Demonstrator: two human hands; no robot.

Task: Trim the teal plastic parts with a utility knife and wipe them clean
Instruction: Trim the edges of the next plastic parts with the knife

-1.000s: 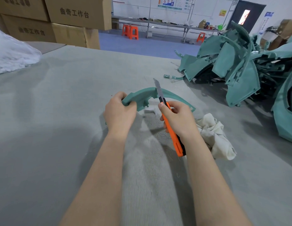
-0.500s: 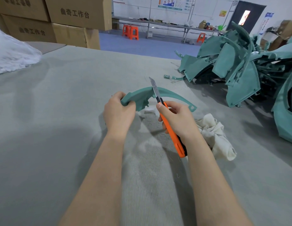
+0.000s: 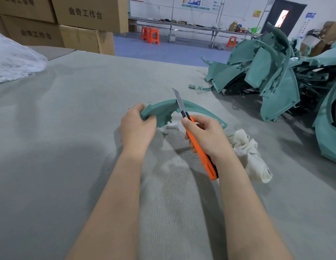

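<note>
A curved teal plastic part (image 3: 163,109) is held over the grey felt table (image 3: 60,147). My left hand (image 3: 136,128) grips its left end. My right hand (image 3: 206,136) grips an orange utility knife (image 3: 198,147), thumb on top of the handle. The extended blade (image 3: 179,101) crosses the top of the arc near its middle and points up and away. The part's right end reaches behind my right hand. An off-white rag (image 3: 249,152) lies crumpled just right of my right wrist, partly under the part.
A big heap of teal plastic parts (image 3: 276,76) fills the table's right side. Small teal offcuts (image 3: 192,86) lie near it. A white plastic bag (image 3: 11,61) sits at the far left, stacked cardboard boxes (image 3: 79,21) behind it. Orange stools (image 3: 150,35) stand on the floor beyond.
The knife blade has slid left along the top of the arc, from right of its middle toward the centre. My left hand has kept its grip on the part.
</note>
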